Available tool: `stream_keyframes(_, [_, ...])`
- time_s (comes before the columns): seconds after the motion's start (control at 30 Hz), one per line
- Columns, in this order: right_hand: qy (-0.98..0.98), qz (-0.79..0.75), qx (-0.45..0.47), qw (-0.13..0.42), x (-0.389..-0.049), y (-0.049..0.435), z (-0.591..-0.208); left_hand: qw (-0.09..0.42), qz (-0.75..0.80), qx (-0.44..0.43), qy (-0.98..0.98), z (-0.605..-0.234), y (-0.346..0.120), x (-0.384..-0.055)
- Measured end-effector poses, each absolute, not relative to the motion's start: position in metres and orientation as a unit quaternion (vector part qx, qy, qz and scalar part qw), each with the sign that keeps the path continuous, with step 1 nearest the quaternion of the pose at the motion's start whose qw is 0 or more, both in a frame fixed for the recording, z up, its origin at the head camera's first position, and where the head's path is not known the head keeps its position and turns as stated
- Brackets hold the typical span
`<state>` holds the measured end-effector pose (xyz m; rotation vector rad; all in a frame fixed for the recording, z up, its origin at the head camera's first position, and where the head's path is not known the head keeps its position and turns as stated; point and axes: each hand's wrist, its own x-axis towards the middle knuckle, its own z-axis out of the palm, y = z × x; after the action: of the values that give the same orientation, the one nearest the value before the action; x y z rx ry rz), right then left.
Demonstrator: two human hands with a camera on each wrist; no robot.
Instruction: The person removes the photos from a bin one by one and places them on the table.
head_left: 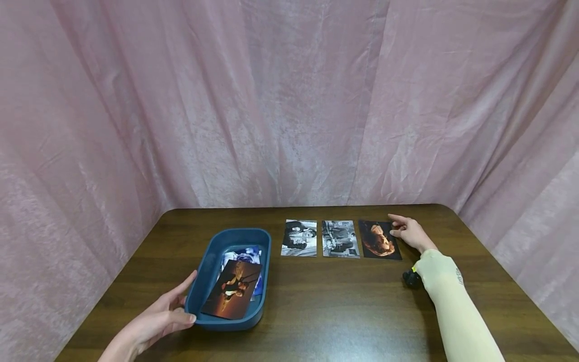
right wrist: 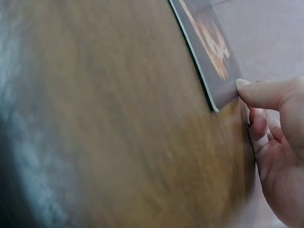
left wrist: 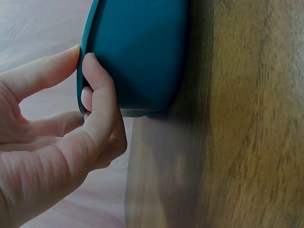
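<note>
The dark rectangular orange-figured card (head_left: 379, 240) lies on the brown wooden tabletop (head_left: 339, 306), its edge touched by the loosely spread right hand (head_left: 410, 234). The curled left hand (head_left: 156, 319) grips the blue rounded plastic tub (head_left: 229, 325) by its rim.

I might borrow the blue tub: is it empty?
Not empty: an orange-brown photo lies inside the tub, overlapping at least one bluish picture.
</note>
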<state>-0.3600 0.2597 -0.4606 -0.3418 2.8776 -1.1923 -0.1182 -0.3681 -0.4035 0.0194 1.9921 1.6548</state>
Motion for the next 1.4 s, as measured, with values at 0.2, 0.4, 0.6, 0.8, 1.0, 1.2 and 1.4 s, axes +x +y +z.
stream_keyframes(0.2, [0.920, -0.377, -0.109, 0.003, -0.363, 0.260, -0.464, 0.273, 0.619, 0.008, 0.737, -0.403, -0.368, -0.119])
stream_keyframes(0.4, [0.916, -0.385, -0.111, -0.002, -0.362, 0.259, -0.463, 0.274, 0.619, 0.003, 0.736, -0.403, -0.368, -0.119])
stream_keyframes(0.6, [0.908, -0.405, -0.102, -0.004, -0.362, 0.252, -0.457, 0.268, 0.617, 0.004, 0.740, -0.403, -0.368, -0.119])
stream_keyframes(0.8, [0.904, -0.414, -0.092, -0.046, -0.367, 0.225, -0.447, 0.271, 0.619, 0.007, 0.737, -0.405, -0.367, -0.117])
stream_keyframes(1.0, [0.877, -0.457, -0.133, -0.067, -0.382, 0.162, -0.416, 0.265, 0.617, 0.007, 0.741, -0.405, -0.365, -0.118])
stream_keyframes(1.2, [0.844, -0.499, -0.189, -0.062, -0.392, 0.083, -0.388, 0.261, 0.619, 0.013, 0.741, -0.404, -0.363, -0.118])
stream_keyframes(1.4, [0.828, -0.509, -0.226, -0.059, -0.390, 0.000, -0.368, 0.261, 0.624, 0.014, 0.737, -0.404, -0.363, -0.116])
